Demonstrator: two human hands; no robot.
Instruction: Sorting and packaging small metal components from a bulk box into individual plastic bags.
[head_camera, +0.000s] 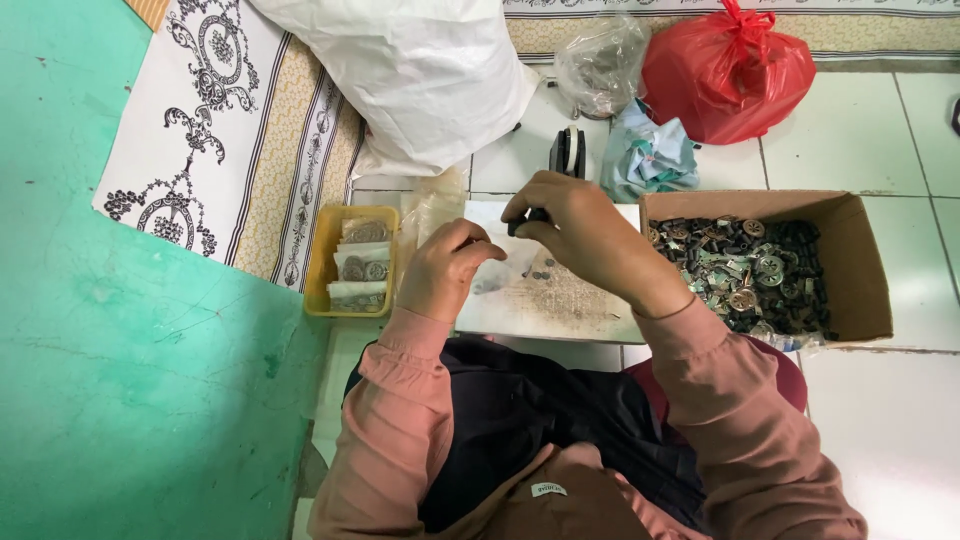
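Small dark part (528, 217), mostly hidden, sits pinched in the right hand (580, 235) above the white board (560, 300). Left hand (445, 268) is curled at 9 o'clock of it; what it grips I cannot tell. Cardboard box (860, 270) of metal pieces lies at 3 o'clock, yellow tray (322, 265) at 9.

The white work board (560, 300) is hemmed in: a yellow tray (322, 262) of bagged parts at 9 o'clock, a cardboard box (865, 285) of metal parts at 3 o'clock, and a black stapler (568, 152) and crumpled cloth (648, 155) at 12 o'clock. Bare tile floor (890, 420) lies open at 4 o'clock.
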